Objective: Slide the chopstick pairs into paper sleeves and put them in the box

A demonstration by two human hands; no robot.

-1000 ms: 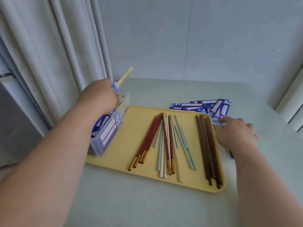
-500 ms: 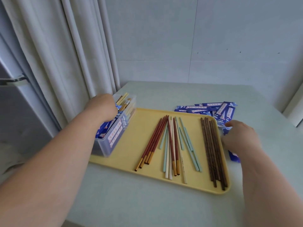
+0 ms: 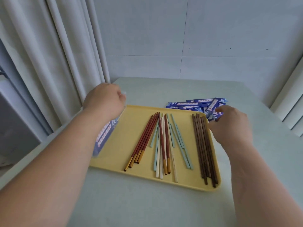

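Head view. My left hand (image 3: 105, 99) hangs over the far end of the clear box (image 3: 106, 134), which stands along the left edge of the yellow tray (image 3: 131, 122). The forearm covers most of the box, so only its near side wall with blue sleeves behind it shows. The fingers are curled into a loose fist. I cannot tell whether anything is inside it.

My right hand (image 3: 229, 124) is just off the tray's far right corner, at the near edge of the pile of paper sleeves (image 3: 196, 104) on the table (image 3: 147, 202). Forefinger and thumb pinch the end of the nearest sleeve (image 3: 212, 115).

The loose chopsticks all lie on the tray between my two hands, touching neither. The red ones with gold ends (image 3: 144, 140) are toward the left and the cream ones (image 3: 161, 145) in the middle. The pale green ones (image 3: 178, 140) fan out beside those, and the dark wooden ones (image 3: 203, 145) run along the right rim, just beside my right wrist.

A second ago the left hand held a sleeved pair tilted above the box, its cream tip poking up. Half a second ago that pair was going down among the others. Now no pair sticks out of the fist. The right hand was lower, beside the tray's right edge, with a blue sleeve showing beneath it. It has since gone up to the pile.
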